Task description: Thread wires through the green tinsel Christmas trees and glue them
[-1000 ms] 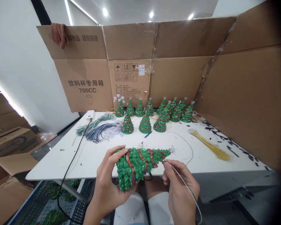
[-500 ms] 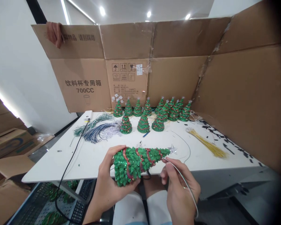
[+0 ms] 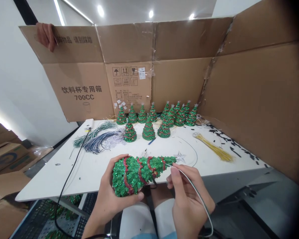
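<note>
My left hand (image 3: pixel 112 189) is wrapped round the wide base of a glittery green Christmas tree ornament (image 3: pixel 137 174) with red garlands. The tree lies on its side in the air above the table's front edge, its clear star (image 3: pixel 180 157) pointing right. Between the thumb and forefinger of my right hand (image 3: pixel 189 192) is a thin pale wire (image 3: pixel 198 192). The wire's end touches the tree near its upper garland, and the rest loops down past my wrist. Whether the tip goes into the tree I cannot tell.
Several finished-looking trees (image 3: pixel 149 129) stand at the back of the white table (image 3: pixel 52 176). Blue and green wire bundles (image 3: pixel 99 141) lie left, a yellow bundle (image 3: pixel 214 147) and black scraps (image 3: pixel 235 146) right. A black cable (image 3: pixel 73 169) crosses the left side. Cardboard walls (image 3: pixel 179 79) enclose the back.
The view has shifted slightly, so the table and trees sit further left. The wire's end stays at the tree's upper part, and both hands keep their holds.
</note>
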A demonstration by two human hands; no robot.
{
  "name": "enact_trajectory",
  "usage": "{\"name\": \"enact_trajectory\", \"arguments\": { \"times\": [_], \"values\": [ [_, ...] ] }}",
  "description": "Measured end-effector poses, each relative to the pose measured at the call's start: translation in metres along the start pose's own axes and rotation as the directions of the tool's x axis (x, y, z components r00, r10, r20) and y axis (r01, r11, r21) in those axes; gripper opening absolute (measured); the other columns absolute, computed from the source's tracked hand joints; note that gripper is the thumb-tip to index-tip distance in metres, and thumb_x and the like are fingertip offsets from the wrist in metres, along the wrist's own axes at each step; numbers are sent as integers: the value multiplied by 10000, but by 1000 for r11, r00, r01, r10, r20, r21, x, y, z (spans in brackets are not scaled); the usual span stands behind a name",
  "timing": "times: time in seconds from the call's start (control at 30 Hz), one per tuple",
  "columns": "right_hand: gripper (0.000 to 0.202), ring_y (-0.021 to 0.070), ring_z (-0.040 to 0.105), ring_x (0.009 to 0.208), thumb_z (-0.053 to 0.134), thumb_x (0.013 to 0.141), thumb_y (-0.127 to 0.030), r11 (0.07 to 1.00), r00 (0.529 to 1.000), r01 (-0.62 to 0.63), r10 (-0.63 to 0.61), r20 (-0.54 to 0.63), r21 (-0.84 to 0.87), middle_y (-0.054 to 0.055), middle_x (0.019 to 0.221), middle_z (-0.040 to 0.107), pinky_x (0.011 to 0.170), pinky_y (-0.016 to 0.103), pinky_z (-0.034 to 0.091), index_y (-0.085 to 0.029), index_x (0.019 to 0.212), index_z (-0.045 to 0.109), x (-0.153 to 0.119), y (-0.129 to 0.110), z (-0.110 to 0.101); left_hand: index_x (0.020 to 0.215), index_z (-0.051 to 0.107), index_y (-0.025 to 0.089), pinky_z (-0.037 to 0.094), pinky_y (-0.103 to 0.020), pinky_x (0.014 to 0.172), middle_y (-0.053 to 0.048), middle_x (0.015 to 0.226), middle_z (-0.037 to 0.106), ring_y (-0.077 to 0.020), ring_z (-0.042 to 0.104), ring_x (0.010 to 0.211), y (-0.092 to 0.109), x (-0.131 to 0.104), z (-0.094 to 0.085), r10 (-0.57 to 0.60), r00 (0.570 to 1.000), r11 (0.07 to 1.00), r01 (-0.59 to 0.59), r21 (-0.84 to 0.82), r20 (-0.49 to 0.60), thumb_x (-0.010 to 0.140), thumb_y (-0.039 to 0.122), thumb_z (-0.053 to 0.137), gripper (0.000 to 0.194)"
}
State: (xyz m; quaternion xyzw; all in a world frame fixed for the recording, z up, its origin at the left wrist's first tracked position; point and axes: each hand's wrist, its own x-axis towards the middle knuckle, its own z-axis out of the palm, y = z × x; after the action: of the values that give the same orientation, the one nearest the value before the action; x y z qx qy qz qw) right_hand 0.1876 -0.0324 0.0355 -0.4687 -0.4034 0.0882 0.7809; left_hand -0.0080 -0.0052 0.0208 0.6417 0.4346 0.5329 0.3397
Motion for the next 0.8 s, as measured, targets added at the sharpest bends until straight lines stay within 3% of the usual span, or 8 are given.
{"name": "enact_trajectory", "arguments": {
  "times": [0.17, 0.37, 0.53, 0.8],
  "values": [
    [96, 192, 703, 707, 853, 993, -329, 1000, 999, -22, 22, -24, -10, 54, 920, 743, 641, 342, 582, -236, 981, 829, -1, -4, -1, 1516, 578, 300, 684, -474, 866, -88, 1297, 744, -332, 778, 1066, -4, 0, 0, 39, 999, 999, -39, -16, 19, 648, 252, 1026, 978],
    [205, 157, 670, 610, 898, 952, -405, 991, 991, -132, 133, -19, 12, 36, 825, 753, 590, 295, 557, -217, 970, 818, -1, 7, -9, 1511, 581, 302, 693, -483, 930, -113, 1421, 712, -370, 765, 1208, -4, 0, 0, 135, 991, 984, -137, 116, 25, 685, 283, 1029, 940],
    [298, 145, 624, 554, 937, 902, -472, 960, 963, -270, 269, 17, 72, 10, 677, 705, 551, 264, 534, -202, 942, 815, 1, 15, -12, 1498, 587, 300, 673, -460, 977, -106, 1443, 689, -361, 733, 1275, 0, -1, 0, 195, 981, 960, -191, 206, -2, 722, 272, 996, 877],
    [307, 134, 597, 559, 966, 872, -455, 905, 923, -384, 381, 49, 185, -17, 651, 663, 529, 247, 490, -204, 957, 812, -1, 34, -13, 1499, 583, 306, 615, -463, 1059, -93, 1451, 656, -327, 695, 1300, 5, -1, 1, 234, 972, 944, -228, 236, 6, 756, 255, 961, 835]
  ]
}}
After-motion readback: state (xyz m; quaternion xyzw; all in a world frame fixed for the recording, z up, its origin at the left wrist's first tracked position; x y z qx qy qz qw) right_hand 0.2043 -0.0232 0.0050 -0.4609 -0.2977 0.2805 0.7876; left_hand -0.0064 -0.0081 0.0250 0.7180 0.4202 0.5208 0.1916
